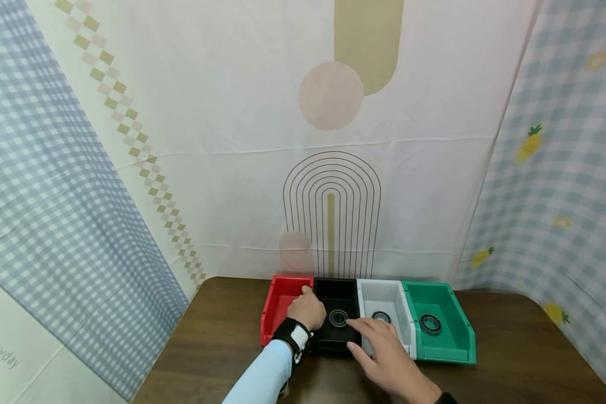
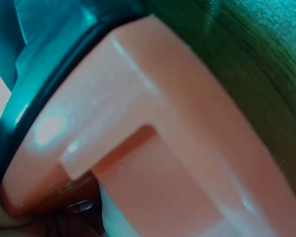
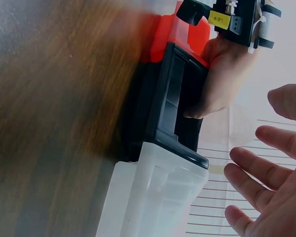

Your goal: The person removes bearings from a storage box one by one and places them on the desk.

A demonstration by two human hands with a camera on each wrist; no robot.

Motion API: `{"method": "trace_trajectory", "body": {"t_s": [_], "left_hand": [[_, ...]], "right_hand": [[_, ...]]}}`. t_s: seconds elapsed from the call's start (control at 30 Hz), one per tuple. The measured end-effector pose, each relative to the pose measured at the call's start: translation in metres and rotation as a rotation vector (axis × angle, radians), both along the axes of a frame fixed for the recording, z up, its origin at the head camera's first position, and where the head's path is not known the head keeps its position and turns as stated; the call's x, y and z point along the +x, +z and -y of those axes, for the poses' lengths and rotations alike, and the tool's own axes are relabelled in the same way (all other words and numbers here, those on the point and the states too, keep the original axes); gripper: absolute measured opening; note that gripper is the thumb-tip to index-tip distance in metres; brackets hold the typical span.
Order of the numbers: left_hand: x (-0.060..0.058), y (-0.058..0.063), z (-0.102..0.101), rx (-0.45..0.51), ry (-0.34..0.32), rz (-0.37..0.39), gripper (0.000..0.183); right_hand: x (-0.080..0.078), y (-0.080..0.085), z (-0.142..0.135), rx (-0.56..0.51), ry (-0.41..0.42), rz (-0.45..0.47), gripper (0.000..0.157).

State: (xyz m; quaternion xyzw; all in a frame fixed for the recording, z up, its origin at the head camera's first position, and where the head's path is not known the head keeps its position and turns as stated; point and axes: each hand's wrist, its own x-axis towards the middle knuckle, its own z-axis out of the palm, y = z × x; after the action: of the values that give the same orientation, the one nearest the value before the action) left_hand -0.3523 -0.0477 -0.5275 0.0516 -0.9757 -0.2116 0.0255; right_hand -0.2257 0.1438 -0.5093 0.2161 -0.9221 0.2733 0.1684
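My left hand (image 1: 307, 310) reaches over the side where the red bin (image 1: 269, 314) meets the black bin (image 1: 335, 339). In the right wrist view the left hand (image 3: 226, 74) dips a digit into the black bin (image 3: 160, 106). Its other fingertips are hidden; I cannot tell whether they grip anything. The red bin (image 2: 197, 108) fills much of the left wrist view. With fingers spread, my right hand (image 1: 386, 356) hovers over the front of the white bin (image 1: 406, 331) and the black bin's right side. A bearing (image 1: 338, 318) lies in the black bin.
Another bearing (image 1: 381, 317) is in the white bin, and one more bearing (image 1: 430, 324) in the green bin (image 1: 446, 348) at the row's right end. A round metallic thing (image 1: 284, 388) shows beside my left forearm. Patterned cloth (image 1: 232, 196) hangs behind the wooden table (image 1: 202, 336).
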Motion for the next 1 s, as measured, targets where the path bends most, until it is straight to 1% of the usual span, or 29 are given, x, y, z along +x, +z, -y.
{"method": "trace_trajectory", "body": {"t_s": [0.17, 0.3, 0.47, 0.53, 0.63, 0.77, 0.83, 1.0], "left_hand": [[0.001, 0.000, 0.001, -0.005, -0.010, 0.012, 0.038], [0.001, -0.001, 0.001, -0.006, -0.017, 0.006, 0.039], [0.000, 0.000, 0.001, -0.002, -0.020, 0.012, 0.043], [0.000, 0.000, 0.000, 0.001, -0.022, 0.014, 0.043], [0.000, 0.001, 0.000, 0.004, -0.030, 0.013, 0.045], [0.001, 0.000, 0.002, 0.002, -0.048, 0.016, 0.051], [0.000, 0.000, 0.003, 0.006, -0.053, 0.022, 0.055], [-0.001, -0.002, 0.003, 0.011, -0.058, 0.015, 0.053]], "right_hand": [[-0.003, -0.001, 0.002, 0.002, 0.009, 0.022, 0.036], [-0.006, -0.003, 0.004, 0.025, 0.020, 0.010, 0.037], [-0.015, -0.004, 0.007, 0.063, 0.030, -0.009, 0.036], [-0.021, -0.004, 0.008, 0.075, 0.044, 0.003, 0.035], [-0.029, -0.004, 0.010, 0.098, 0.076, 0.035, 0.035], [-0.042, -0.005, 0.012, 0.112, 0.131, 0.083, 0.036], [-0.048, -0.006, 0.014, 0.117, 0.160, 0.093, 0.036], [-0.062, -0.007, 0.019, 0.139, 0.220, 0.098, 0.032]]}}
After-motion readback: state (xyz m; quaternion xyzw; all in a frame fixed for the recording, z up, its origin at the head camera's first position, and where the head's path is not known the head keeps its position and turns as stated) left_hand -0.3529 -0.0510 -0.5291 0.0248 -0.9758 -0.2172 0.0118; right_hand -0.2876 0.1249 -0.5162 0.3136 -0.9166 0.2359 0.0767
